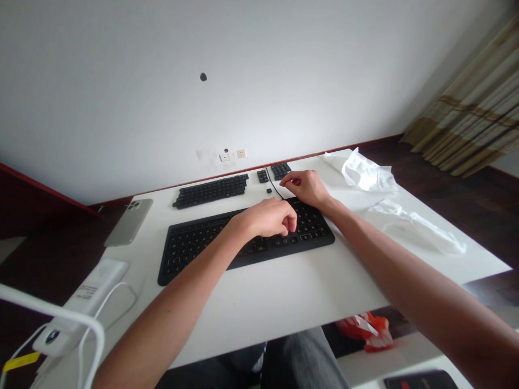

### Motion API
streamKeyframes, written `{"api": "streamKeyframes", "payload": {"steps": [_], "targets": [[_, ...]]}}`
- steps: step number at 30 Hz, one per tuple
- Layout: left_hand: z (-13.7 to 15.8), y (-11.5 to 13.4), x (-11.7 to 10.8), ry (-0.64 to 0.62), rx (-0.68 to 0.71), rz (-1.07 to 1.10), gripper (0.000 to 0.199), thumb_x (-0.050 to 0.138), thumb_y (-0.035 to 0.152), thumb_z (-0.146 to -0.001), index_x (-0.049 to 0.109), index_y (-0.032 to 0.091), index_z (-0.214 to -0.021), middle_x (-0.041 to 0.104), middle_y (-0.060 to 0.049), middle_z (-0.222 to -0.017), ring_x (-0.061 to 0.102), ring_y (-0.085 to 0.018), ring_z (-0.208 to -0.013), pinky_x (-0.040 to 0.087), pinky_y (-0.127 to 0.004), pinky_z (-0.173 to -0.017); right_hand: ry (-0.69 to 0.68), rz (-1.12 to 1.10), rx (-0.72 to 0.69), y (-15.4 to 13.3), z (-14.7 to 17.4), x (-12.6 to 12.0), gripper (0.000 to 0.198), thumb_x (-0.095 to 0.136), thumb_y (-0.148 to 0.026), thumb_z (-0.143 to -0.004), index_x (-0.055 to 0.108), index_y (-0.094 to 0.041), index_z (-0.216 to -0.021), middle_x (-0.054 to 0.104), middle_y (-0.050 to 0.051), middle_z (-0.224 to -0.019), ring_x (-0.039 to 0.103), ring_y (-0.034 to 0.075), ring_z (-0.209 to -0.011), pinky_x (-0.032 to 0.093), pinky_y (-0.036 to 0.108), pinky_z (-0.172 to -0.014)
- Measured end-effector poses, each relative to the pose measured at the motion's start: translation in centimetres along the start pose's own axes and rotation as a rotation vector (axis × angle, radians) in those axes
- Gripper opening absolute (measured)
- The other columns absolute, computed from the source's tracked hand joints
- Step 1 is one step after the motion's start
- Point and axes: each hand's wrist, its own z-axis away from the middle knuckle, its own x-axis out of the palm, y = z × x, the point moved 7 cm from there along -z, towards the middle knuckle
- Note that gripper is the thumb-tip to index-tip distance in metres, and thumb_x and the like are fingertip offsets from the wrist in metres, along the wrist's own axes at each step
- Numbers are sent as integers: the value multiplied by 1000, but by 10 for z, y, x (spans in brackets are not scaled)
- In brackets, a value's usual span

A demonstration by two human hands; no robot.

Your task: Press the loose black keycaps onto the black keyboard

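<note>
A black keyboard base (194,254) with its keycaps off lies on the white table, its right part under both hands. My left hand (270,217) hangs over the base right of its middle, fingers curled inward and pointing down; whatever they may hold is hidden. Above the base's back right edge is my right hand (306,187), thumb and fingers drawn together near a block of loose number-pad keycaps (279,170). Behind the base stand rows of main keycaps (211,190), a small keycap group (262,176) and a single keycap (269,190). A thin cable (274,185) runs between the groups.
On the left are a phone (128,222), a white power strip (87,289) and a white curved tube (52,309). Crumpled white plastic (367,170) lies at the right, with another sheet (421,229) nearer. An orange wrapper (368,330) sits below the table edge.
</note>
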Motion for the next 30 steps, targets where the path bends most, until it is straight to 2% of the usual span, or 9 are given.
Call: {"api": "streamKeyframes", "payload": {"steps": [5, 15, 26, 30], "targets": [[-2, -5, 1, 0, -27, 12, 20, 73, 7, -84, 78, 24, -93, 76, 2, -89, 70, -17, -83, 50, -27, -74, -20, 3, -1, 0, 0, 1, 23, 62, -15, -83, 83, -22, -87, 81, 1, -87, 70, 19, -75, 52, 29, -78], [-2, -8, 3, 23, -34, -19, 27, 69, 7, -84, 78, 25, -102, 75, 1, -89, 68, -16, -80, 46, -26, -67, -34, -3, 2, -2, 0, 2, 23, 61, -16, -82, 83, -22, -86, 80, 2, -86, 68, 19, -74, 51, 31, -77], [-1, -8, 3, 23, -67, -9, 18, 71, 8, -83, 76, 23, -90, 75, 0, -87, 68, -16, -76, 46, -26, -64, -28, 14, -7, -1, 0, 2, 24, 60, -17, -81, 84, -22, -86, 79, 1, -80, 64, 17, -68, 48, 29, -73], [2, -6, 1, 21, -135, -12, 14, 72, 9, -84, 76, 22, -88, 75, 0, -87, 67, -16, -75, 45, -27, -63, -35, 8, -18, 1, 0, 3, 23, 61, -18, -81, 84, -22, -87, 79, 2, -82, 64, 18, -70, 48, 29, -72]]}}
